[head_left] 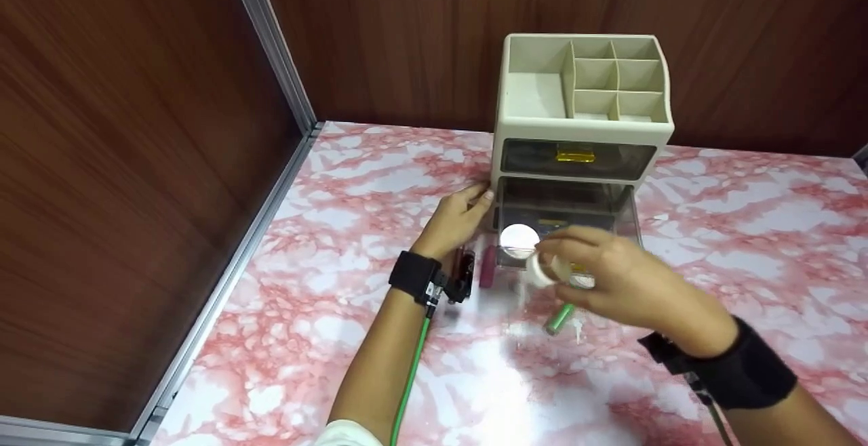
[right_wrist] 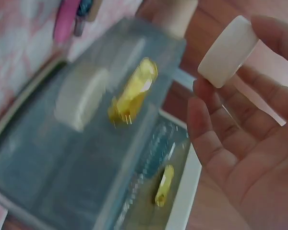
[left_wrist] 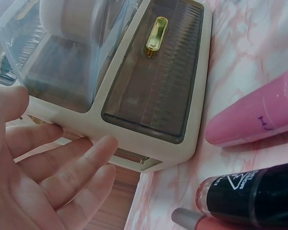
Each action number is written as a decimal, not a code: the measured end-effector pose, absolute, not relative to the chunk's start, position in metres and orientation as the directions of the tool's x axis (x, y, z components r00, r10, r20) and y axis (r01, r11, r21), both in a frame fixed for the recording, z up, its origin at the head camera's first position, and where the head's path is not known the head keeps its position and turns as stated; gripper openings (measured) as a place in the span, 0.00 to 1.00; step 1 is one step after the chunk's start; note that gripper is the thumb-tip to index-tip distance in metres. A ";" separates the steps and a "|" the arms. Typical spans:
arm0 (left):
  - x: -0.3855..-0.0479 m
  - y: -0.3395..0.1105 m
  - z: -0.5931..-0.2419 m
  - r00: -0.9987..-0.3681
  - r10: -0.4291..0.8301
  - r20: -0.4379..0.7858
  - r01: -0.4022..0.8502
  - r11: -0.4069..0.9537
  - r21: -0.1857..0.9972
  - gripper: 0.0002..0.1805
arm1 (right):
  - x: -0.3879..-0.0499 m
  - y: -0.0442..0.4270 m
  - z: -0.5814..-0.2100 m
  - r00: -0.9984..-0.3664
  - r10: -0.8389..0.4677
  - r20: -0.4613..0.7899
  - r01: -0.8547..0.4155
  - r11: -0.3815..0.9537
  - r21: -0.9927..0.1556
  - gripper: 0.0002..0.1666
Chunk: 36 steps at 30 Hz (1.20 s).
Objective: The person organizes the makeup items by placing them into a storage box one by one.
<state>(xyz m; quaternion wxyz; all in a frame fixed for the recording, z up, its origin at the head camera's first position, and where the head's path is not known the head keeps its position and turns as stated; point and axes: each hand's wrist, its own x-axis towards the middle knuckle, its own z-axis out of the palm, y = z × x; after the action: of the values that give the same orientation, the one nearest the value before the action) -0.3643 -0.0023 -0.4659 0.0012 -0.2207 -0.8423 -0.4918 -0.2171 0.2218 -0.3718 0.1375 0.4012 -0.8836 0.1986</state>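
A cream desktop organizer (head_left: 583, 129) has its middle clear drawer (right_wrist: 62, 158) pulled out. A round white jar (head_left: 520, 237) sits inside that drawer, towards its left. My right hand (head_left: 614, 273) is over the drawer's front edge and pinches a second small round white jar (right_wrist: 229, 51) between thumb and fingers. At the organizer's left side, my left hand (head_left: 456, 221) touches the side wall with its fingers fairly straight. In the left wrist view, those fingers (left_wrist: 79, 172) lie along the cream frame and hold nothing.
Left of the drawer stand a pink tube (left_wrist: 259, 110) and a black bottle (left_wrist: 252, 194), with a smaller grey-capped tube (left_wrist: 185, 218) beside them. A green cylinder (head_left: 559, 318) lies in front. The top drawer (head_left: 529, 156) is closed. Brown panels (head_left: 407, 39) border the marbled table.
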 end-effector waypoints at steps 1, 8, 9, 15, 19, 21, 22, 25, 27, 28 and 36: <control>-0.364 -0.002 -0.466 -0.903 0.371 0.218 0.372 0.416 0.830 0.27 | -0.219 0.225 -0.370 -0.642 -0.645 0.414 -0.760 0.605 -0.236 0.28; -0.364 -0.002 -0.467 -0.903 0.371 0.216 0.365 0.400 0.841 0.27 | -0.232 0.242 -0.369 -0.721 -0.530 0.446 -0.672 0.693 -0.262 0.30; -0.365 -0.002 -0.467 -0.904 0.369 0.217 0.364 0.397 0.842 0.27 | -0.234 0.244 -0.370 -0.733 -0.512 0.447 -0.657 0.704 -0.271 0.30; -0.364 -0.002 -0.466 -0.909 0.366 0.201 0.348 0.399 0.849 0.28 | -0.246 0.256 -0.379 -0.787 -0.431 0.442 -0.577 0.768 -0.279 0.25; -0.364 -0.002 -0.464 -0.908 0.370 0.195 0.347 0.407 0.845 0.28 | -0.251 0.260 -0.382 -0.805 -0.421 0.419 -0.548 0.798 -0.251 0.25; -0.364 -0.002 -0.464 -0.909 0.369 0.194 0.346 0.408 0.845 0.27 | -0.253 0.261 -0.384 -0.814 -0.416 0.406 -0.536 0.808 -0.246 0.25; -0.364 -0.002 -0.465 -0.910 0.367 0.193 0.343 0.405 0.847 0.27 | -0.254 0.261 -0.384 -0.819 -0.411 0.400 -0.527 0.813 -0.245 0.25; -0.363 -0.002 -0.465 -0.914 0.362 0.184 0.332 0.405 0.852 0.28 | -0.257 0.263 -0.385 -0.843 -0.387 0.373 -0.490 0.839 -0.237 0.27; -0.363 -0.003 -0.465 -0.915 0.362 0.180 0.329 0.405 0.853 0.28 | -0.258 0.265 -0.386 -0.859 -0.372 0.352 -0.463 0.858 -0.223 0.28; -0.363 -0.002 -0.465 -0.915 0.362 0.180 0.327 0.403 0.854 0.29 | -0.259 0.266 -0.386 -0.869 -0.360 0.340 -0.446 0.868 -0.219 0.29; -0.363 -0.002 -0.464 -0.916 0.363 0.174 0.327 0.419 0.847 0.28 | -0.263 0.272 -0.387 -0.913 -0.329 0.241 -0.380 0.901 -0.209 0.25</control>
<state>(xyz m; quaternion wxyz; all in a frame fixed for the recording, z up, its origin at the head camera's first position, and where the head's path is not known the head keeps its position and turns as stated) -0.3630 -0.0020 -0.4639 -0.0178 -0.2048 -0.8422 -0.4984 -0.2633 0.2716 -0.3869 0.1006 0.1825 -0.9698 0.1265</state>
